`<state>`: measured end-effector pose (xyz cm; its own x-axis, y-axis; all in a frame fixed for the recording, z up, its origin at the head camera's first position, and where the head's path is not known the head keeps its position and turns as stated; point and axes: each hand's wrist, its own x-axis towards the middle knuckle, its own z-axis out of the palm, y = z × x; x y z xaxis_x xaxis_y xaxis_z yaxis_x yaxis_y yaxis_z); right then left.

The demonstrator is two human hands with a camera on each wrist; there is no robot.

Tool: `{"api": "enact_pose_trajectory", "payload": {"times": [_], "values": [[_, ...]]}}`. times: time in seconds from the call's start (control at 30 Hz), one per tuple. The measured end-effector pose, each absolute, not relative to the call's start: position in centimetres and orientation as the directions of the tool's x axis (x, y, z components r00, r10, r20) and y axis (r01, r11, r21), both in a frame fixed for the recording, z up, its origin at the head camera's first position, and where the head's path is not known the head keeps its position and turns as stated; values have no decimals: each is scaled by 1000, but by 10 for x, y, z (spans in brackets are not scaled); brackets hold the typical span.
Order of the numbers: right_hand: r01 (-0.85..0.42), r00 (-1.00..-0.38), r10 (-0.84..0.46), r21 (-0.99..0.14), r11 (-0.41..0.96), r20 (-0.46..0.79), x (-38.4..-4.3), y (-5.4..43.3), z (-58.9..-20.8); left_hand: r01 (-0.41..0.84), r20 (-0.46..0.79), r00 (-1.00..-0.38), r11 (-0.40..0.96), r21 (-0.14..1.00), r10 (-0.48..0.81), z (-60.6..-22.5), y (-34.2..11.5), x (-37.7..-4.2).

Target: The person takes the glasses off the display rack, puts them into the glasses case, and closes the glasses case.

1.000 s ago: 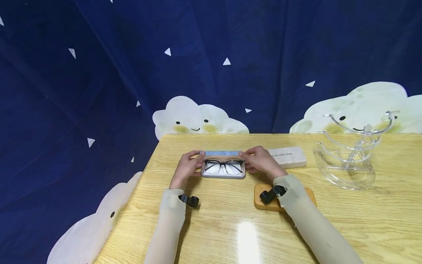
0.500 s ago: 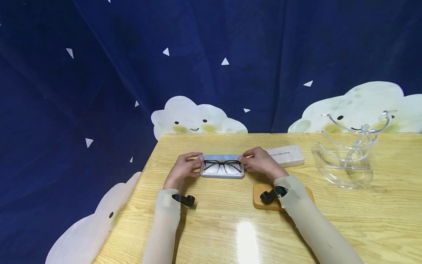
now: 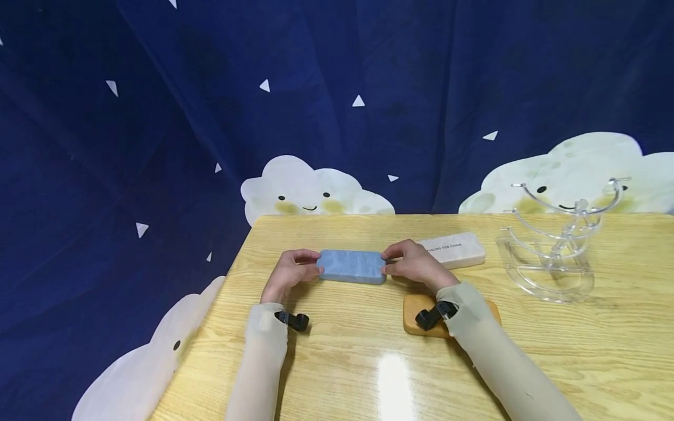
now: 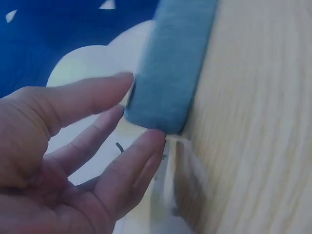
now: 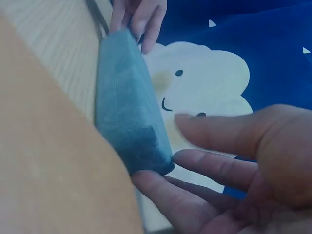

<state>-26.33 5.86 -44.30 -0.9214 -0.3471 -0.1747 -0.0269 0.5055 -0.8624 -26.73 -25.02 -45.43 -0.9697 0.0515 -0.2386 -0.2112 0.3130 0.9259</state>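
Note:
A blue glasses case (image 3: pixel 351 267), its lid down, lies on the wooden table between both hands. The eyeglasses seen in it earlier are hidden under the lid. My left hand (image 3: pixel 287 272) holds the left end; in the left wrist view the thumb (image 4: pixel 114 87) is at one long edge and a fingertip (image 4: pixel 155 139) at the end corner. At the opposite end is my right hand (image 3: pixel 416 264). The right wrist view shows its fingertips right at the case's end, with the thumb (image 5: pixel 209 130) standing slightly off the side.
Behind the right hand lies a white lettered case (image 3: pixel 457 250). An orange case (image 3: pixel 416 307) sits partly under the right forearm. Farther right stands a clear tiered display stand (image 3: pixel 563 257). A dark blue cloud-print curtain (image 3: pixel 337 105) hangs behind the table (image 3: pixel 337 362).
The case's lid has come down over the eyeglasses, so its blue top now faces up. Both hands' thumbs have shifted toward the case's near edge as it closed.

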Motion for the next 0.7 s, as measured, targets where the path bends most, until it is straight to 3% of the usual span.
{"api": "enact_pose_trajectory", "payload": {"times": [0.5, 0.7], "values": [[9, -902, -382, -891, 454, -204, -267, 58, -447, -119, -126, -992, 423, 898, -11, -455, -241, -268], [-2, -902, -386, -893, 450, -193, -259, 60, -441, -5, 41, -996, 520, 854, -77, -447, -230, -263]]}}
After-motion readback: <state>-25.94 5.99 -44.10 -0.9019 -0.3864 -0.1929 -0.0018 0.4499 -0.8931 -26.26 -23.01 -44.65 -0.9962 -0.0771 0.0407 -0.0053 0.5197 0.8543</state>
